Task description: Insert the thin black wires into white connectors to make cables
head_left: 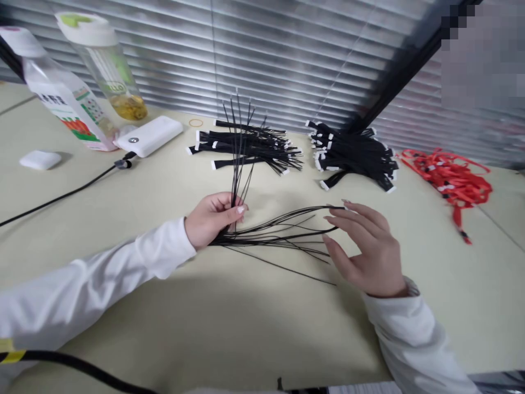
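Note:
My left hand (217,217) is closed around a bundle of thin black wires (270,236). Some of these wires stand up above the fist and fan out at their tips; the others spread rightward, low over the table. On the right, my right hand (365,243) has its fingers apart, with wire ends reaching its fingertips. Nothing appears gripped in it, though contact with the wires is hard to make out. Behind the upright wires lies a loose pile of black cables with white connectors (246,145). A second, denser cable pile (353,156) is to its right.
Red straps (451,178) lie in a tangle at the right. At the left stand a white-capped bottle (65,98) and a clear tumbler (109,71). Near them are a white power bank (151,137) with a black cord (74,191) and a small white case (40,159). Blinds (262,54) rise behind.

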Action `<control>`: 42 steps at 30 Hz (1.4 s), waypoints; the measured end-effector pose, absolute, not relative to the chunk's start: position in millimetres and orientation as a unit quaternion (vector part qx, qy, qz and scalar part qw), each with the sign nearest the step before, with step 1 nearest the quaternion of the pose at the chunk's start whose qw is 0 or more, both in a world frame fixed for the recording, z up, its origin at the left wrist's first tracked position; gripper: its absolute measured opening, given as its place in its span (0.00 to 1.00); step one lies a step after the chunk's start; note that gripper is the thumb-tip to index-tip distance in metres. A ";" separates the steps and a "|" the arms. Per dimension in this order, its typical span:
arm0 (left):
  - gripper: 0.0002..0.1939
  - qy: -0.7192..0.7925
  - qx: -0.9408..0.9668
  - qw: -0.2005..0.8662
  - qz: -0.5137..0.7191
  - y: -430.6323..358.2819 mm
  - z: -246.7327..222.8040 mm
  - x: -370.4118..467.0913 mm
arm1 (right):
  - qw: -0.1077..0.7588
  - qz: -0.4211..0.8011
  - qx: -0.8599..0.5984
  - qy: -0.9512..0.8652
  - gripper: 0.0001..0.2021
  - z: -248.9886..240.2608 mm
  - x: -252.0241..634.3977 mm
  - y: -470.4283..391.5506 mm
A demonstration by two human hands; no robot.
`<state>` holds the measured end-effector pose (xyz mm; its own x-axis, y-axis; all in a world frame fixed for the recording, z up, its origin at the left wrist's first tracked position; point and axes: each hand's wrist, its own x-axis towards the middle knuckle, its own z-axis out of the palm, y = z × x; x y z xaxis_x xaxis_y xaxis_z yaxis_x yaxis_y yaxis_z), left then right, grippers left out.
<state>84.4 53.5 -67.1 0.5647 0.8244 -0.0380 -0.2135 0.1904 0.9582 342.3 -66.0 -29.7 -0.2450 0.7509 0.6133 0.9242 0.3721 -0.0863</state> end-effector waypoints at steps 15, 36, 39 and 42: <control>0.13 0.275 0.626 0.638 0.354 51.3 -61.9 80.5 | 0.327 -0.014 -0.539 -0.776 0.07 -28.9 338.6 -65.5; 0.10 0.281 0.674 0.607 0.314 49.0 -56.8 79.0 | 0.322 0.148 -0.630 -0.691 0.03 -32.5 367.6 -52.8; 0.10 0.282 0.677 0.605 0.310 49.0 -55.7 79.7 | 0.369 0.230 -0.575 -0.693 0.06 -21.9 368.1 -61.2; 0.10 0.282 0.674 0.607 0.314 48.8 -55.2 80.2 | 0.372 0.317 -0.518 -0.702 0.09 -18.1 371.9 -68.9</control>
